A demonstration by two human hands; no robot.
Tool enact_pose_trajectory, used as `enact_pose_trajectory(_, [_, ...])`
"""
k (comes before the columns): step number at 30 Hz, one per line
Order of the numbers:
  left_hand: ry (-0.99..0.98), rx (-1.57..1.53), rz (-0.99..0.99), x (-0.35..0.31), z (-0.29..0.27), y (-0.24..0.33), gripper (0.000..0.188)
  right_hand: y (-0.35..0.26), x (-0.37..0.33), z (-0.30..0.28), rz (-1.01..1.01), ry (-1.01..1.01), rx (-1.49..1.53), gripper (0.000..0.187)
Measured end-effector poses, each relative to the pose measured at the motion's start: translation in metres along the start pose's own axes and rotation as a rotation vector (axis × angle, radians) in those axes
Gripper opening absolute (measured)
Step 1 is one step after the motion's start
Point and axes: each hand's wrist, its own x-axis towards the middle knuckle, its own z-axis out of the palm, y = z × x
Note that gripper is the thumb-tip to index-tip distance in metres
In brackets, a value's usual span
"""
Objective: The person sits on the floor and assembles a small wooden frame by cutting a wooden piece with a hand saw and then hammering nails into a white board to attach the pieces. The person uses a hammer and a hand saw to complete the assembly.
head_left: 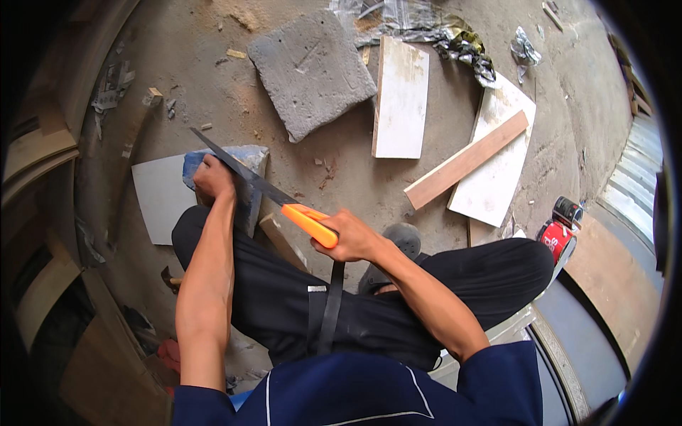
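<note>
My right hand (pixel 344 238) is wrapped round the orange handle of a handsaw (pixel 259 182). The dark blade slants up and to the left, passing over a block with worn blue paint (pixel 252 160). My left hand (pixel 212 179) is closed with its fingers curled, over the block's left part and close beside the blade. Whatever its fingers grip is hidden from this view. A white board (pixel 158 199) lies on the ground by the block's left side. Between my knees and the block, a narrow piece of wood (pixel 283 241) is partly covered by my leg.
Ahead lies a rough grey concrete slab (pixel 309 74). To its right are a white board (pixel 401 99) and another white board (pixel 490 170) with a brown wooden strip (pixel 469 157) across it. Crumpled foil (pixel 524 50) and a red container (pixel 556 241) are further right. A hammer (pixel 170 280) is at left.
</note>
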Motion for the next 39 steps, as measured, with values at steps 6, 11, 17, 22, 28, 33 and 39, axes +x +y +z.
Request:
enact_pose_trajectory(6, [-0.074, 0.043, -0.038, -0.004, -0.008, 0.012, 0.047, 0.001, 0.063, 0.012, 0.009, 0.014, -0.032, 0.017])
enact_pose_trajectory(11, [-0.071, 0.091, -0.138, -0.012, -0.018, 0.021, 0.047, 0.014, 0.012, 0.020, -0.052, 0.077, 0.002, 0.015])
enact_pose_trajectory(17, [-0.065, 0.017, -0.069, -0.007, -0.007, 0.011, 0.046, -0.002, 0.058, 0.010, 0.018, 0.017, -0.017, 0.015])
enact_pose_trajectory(22, [-0.068, 0.019, -0.131, -0.011, -0.012, 0.019, 0.048, -0.005, 0.000, -0.003, 0.032, 0.035, -0.090, 0.016])
enact_pose_trajectory(28, [-0.135, 0.002, -0.269, -0.016, -0.031, 0.043, 0.051, -0.079, -0.045, -0.074, 0.015, 0.096, -0.259, 0.011])
enact_pose_trajectory(33, [-0.375, -0.128, -0.037, -0.005, -0.037, 0.022, 0.057, -0.123, -0.052, -0.113, 0.036, 0.154, -0.461, 0.014])
enact_pose_trajectory(39, [-0.667, 0.091, 0.333, -0.026, -0.059, 0.031, 0.046, -0.129, -0.042, -0.111, -0.056, 0.328, -0.496, 0.018])
